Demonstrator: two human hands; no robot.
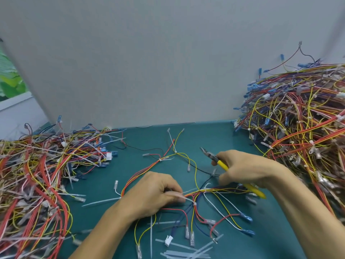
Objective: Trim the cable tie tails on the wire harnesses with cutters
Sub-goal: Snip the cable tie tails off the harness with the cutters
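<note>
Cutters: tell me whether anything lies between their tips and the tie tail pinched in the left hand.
Only loose wires lie across the gap: a yellow wire and a black wire cross the mat between the cutters in the right hand and the tie tail the left hand pinches.

Yellow-handled cutters (222, 164) beside multicoloured wire harness (205, 191)

Smooth, matt teal covering on the tabletop (141, 176). Glossy yellow plastic on the handles of the cutters (222, 163), dull dark metal at the head. Smooth, slightly shiny plastic insulation on the wire harness (211, 190). Milky, half-clear plastic for the cable tie tails (100, 201) and the cut pieces (186, 254). Hard white plastic connector (168, 241). Matt grey wall (168, 62) behind.
</note>
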